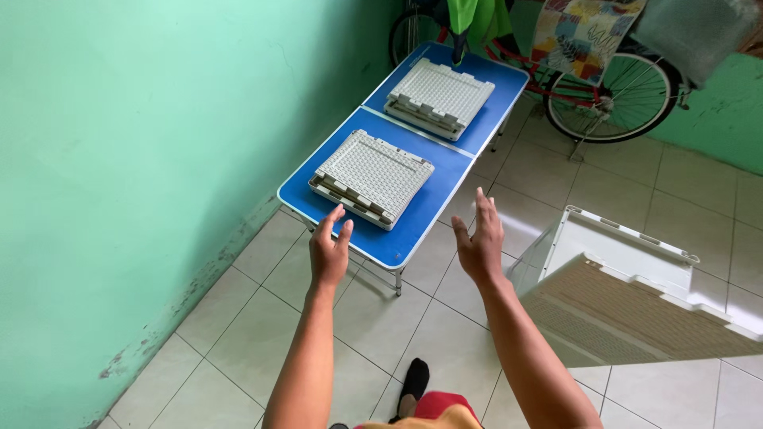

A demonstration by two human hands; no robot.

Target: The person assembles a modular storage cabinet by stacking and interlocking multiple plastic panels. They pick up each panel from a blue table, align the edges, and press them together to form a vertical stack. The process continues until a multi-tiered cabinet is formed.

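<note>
No packages, labels, signs or screens in view.

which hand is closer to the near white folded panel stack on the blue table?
Left. The left hand hovers open at the near edge of the near white stack, almost touching. The right hand is off to its right, over the floor.

We see two folded crates of matt white plastic, the near crate (371, 178) and the far crate (439, 97), their faces woven in texture, on a smooth blue table (413, 230); glossy tiles (238, 349) cover the floor, beside a scuffed painted wall (119, 159).
</note>
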